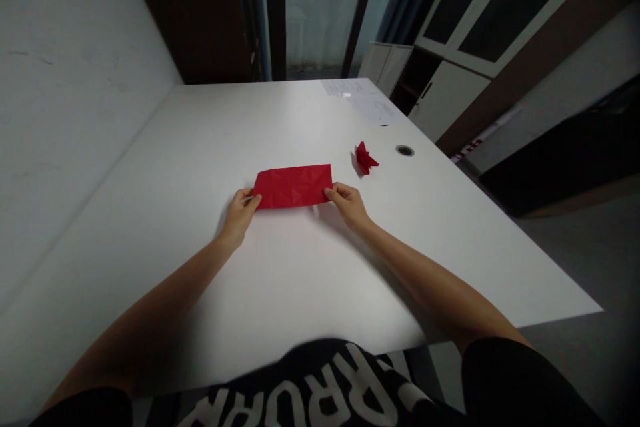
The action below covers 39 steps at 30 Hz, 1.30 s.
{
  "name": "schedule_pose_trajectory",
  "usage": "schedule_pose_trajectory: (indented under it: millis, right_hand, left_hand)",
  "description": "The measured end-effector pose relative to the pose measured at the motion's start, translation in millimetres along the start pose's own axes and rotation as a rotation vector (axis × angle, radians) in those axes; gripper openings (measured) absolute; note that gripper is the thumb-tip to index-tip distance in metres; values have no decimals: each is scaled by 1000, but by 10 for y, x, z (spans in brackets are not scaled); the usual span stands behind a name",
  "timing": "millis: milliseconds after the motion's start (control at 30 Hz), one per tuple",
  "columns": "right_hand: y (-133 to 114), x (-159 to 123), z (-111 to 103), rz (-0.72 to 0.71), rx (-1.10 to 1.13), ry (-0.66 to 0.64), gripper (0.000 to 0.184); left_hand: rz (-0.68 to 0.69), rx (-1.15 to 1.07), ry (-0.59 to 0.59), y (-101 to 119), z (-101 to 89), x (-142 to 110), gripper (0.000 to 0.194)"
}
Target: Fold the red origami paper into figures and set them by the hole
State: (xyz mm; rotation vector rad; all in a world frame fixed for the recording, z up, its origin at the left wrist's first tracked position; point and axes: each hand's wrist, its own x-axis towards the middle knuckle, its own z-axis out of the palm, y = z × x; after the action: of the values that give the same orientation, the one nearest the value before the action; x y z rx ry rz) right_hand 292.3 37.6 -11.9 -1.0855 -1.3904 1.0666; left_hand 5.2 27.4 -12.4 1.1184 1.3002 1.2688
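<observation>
I've got my left hand (240, 217) and right hand (349, 205) closed in a pinch on the short ends of the creased red sheet (293, 187), with a red origami figure (366, 158) at two o'clock.

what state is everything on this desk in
red paper, flat on the desk, creased all over
left hand, fingers on the paper's left end
right hand, fingers on the paper's right end
folded red paper figure, finished-looking, untouched on the desk
white papers, lying flat at the far edge
white cabinet door, shut
</observation>
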Motion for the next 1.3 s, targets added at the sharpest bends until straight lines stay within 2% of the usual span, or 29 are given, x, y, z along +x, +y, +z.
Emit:
schedule_pose_trajectory:
  millis: [67,133,200,300,433,500,667,867,1000,1167,1300]
  right_hand:
    - [-47,-26,24,-27,21,3,43]
    - [-79,-51,50,-56,56,-17,41]
    - [-104,-70,79,-85,87,-42,40]
    - [-144,-81,119,-119,114,-55,37]
    - [-156,-77,153,-146,159,-28,36]
    - [-117,-78,157,-101,177,2,40]
    - [0,-80,156,122,243,86,48]
    - [-58,-99,168,309,401,1,61]
    - [-77,-121,177,303,474,-71,45]
    - [-76,-91,203,222,414,25,33]
    - [-134,-77,252,229,415,53,35]
  left_hand:
    - [-76,-177,-10,41,43,-44,33]
    - [-140,-321,-96,82,78,-81,35]
    - [-147,-404,-153,113,97,-102,38]
    - [-133,-441,-196,129,103,-107,43]
    - [-156,-424,-232,124,102,-115,38]
    - [-147,-429,-232,118,102,-124,35]
    - [-147,-430,-261,108,93,-139,31]
    - [-138,-408,-300,95,66,-137,30]
    - [-96,-369,-273,109,53,-120,26]
    - [-53,-494,-214,178,89,-111,26]
    - [-82,-558,-298,186,217,-156,34]
